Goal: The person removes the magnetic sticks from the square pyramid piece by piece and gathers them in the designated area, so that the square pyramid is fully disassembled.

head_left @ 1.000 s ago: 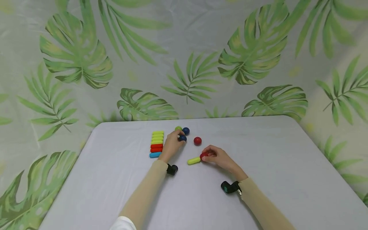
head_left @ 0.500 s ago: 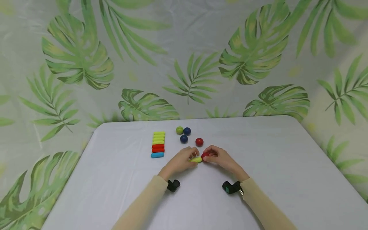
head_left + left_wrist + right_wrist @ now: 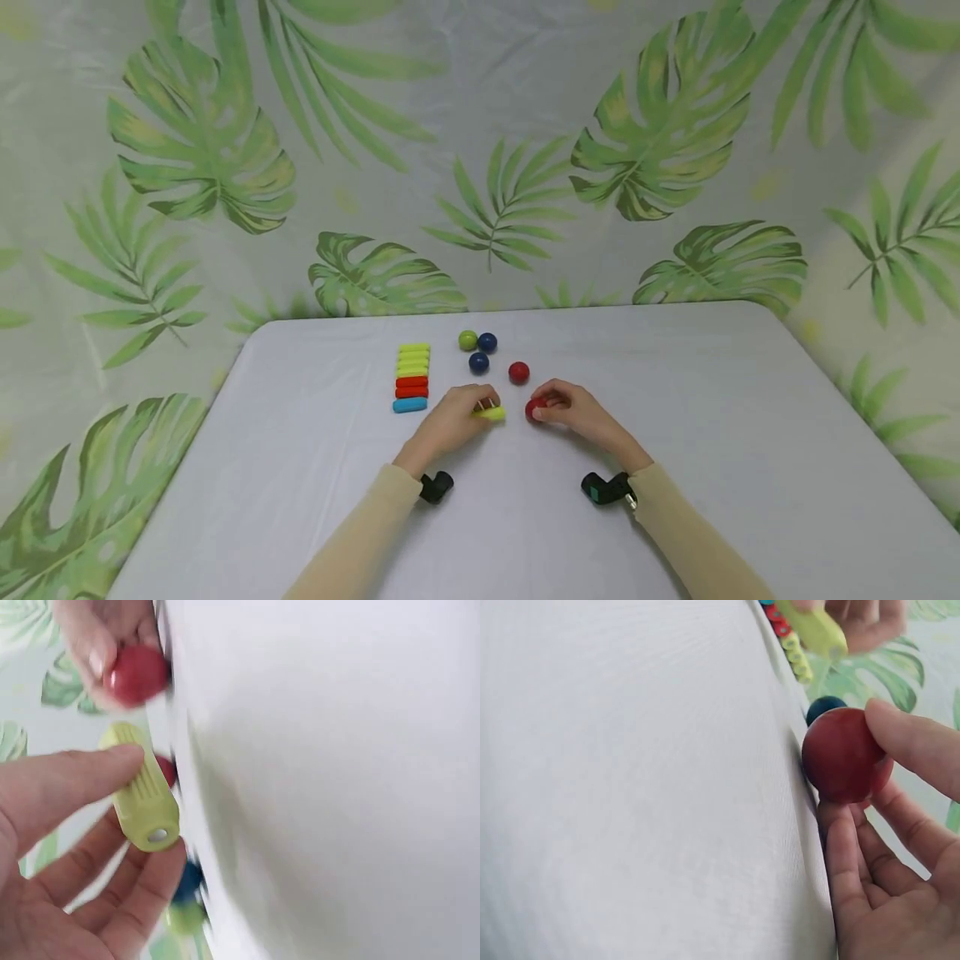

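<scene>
My left hand (image 3: 453, 418) pinches a yellow-green magnetic building stick (image 3: 142, 787) between thumb and fingers. A round silver metal spot shows in the stick's near end in the left wrist view. Just to its right, my right hand (image 3: 577, 412) grips a red ball (image 3: 846, 756) by its sides, low over the white table. A small gap separates the stick from this ball in the head view. Behind the hands lies a second red ball (image 3: 519, 372).
Two blue balls (image 3: 478, 362) and a green ball (image 3: 468, 340) sit together toward the back of the white table (image 3: 675, 392). Left of them, a neat row holds several yellow sticks (image 3: 413, 357), two red sticks (image 3: 412, 387) and one blue stick (image 3: 409, 405). A leaf-patterned cloth (image 3: 495, 208) hangs behind.
My left hand leaves the front blue ball, takes the yellow-green stick, and draws it left, away from the gripped red ball. My right hand stays nearly still.
</scene>
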`<move>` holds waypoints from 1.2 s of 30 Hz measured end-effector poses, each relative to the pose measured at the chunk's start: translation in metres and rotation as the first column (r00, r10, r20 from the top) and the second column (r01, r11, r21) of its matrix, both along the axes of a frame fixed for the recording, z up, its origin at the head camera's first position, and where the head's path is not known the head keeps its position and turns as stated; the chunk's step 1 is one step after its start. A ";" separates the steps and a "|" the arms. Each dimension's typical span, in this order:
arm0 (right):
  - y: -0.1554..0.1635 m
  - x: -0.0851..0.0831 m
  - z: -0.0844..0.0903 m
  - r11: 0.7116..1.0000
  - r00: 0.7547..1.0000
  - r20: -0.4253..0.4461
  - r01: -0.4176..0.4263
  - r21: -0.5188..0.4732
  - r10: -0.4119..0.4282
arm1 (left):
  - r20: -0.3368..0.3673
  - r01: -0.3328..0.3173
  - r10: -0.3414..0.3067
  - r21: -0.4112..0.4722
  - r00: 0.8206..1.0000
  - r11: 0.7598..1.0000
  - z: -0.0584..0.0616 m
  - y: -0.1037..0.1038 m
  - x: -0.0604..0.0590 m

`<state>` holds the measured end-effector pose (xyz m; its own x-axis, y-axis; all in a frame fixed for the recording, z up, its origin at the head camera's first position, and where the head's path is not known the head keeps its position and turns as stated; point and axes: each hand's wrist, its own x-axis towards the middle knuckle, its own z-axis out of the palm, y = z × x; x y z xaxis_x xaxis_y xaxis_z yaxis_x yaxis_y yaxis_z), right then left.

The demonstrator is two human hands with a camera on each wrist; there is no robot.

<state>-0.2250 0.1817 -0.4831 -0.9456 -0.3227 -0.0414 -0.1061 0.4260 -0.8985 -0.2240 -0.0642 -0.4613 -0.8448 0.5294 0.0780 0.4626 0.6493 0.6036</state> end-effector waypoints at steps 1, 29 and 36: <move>0.002 -0.001 0.000 1.000 1.000 0.008 0.006 -0.007 -0.006 | 0.005 -0.005 0.005 0.024 1.000 1.000 0.001 -0.009 0.000; -0.005 -0.078 0.013 0.963 0.963 -0.090 0.261 0.062 -0.255 | -0.105 -0.174 0.170 -0.038 0.980 0.984 -0.003 -0.084 -0.002; -0.005 -0.081 0.009 0.971 0.972 -0.096 0.222 0.087 -0.214 | -0.078 -0.162 0.164 0.029 0.983 0.986 0.000 -0.090 -0.002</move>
<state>-0.3064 0.1766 -0.4745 -0.9941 -0.1067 0.0211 -0.0750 0.5318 -0.8435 -0.2263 -0.1538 -0.4613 -0.9104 0.3821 0.1585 0.3985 0.7069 0.5844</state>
